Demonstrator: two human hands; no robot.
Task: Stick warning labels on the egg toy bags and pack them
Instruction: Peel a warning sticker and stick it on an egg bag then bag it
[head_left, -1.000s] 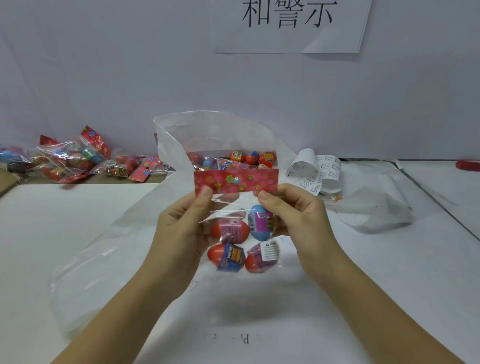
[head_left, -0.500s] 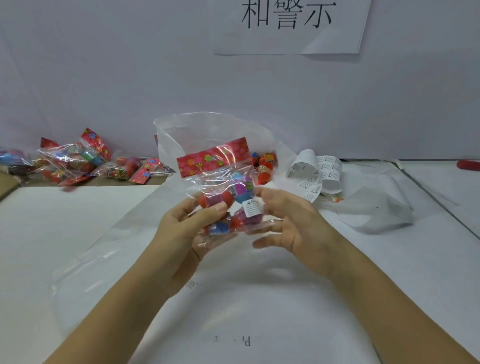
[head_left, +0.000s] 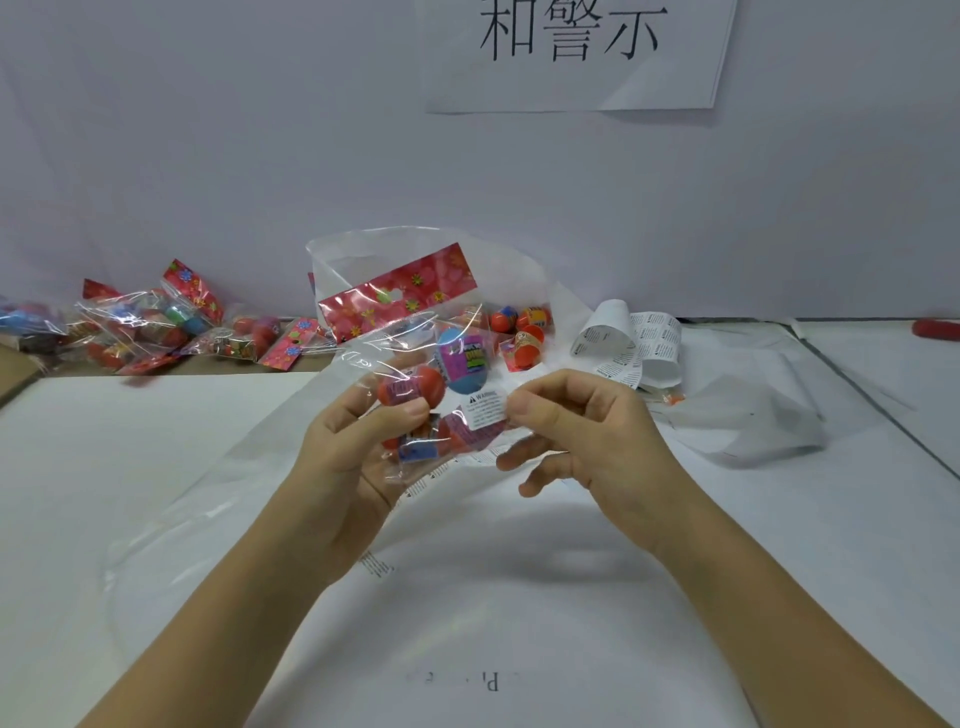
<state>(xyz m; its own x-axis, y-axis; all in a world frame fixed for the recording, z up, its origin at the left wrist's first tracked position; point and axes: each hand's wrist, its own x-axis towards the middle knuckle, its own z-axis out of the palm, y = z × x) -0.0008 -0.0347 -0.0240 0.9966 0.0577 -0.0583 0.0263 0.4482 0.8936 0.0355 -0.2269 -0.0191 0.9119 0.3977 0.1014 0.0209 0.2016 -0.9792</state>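
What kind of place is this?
Likely a toy packing workstation: egg toy bags piled by the wall, a curled strip of warning labels, and a large clear packing bag.

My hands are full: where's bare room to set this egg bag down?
Bare table on the left, between the heap of toy bags and the big clear bag; also near right, in front of the crumpled plastic. Crowded at the back around the label strip.

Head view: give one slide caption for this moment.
Left hand grips egg toy bag; right hand pinches it at the warning label.
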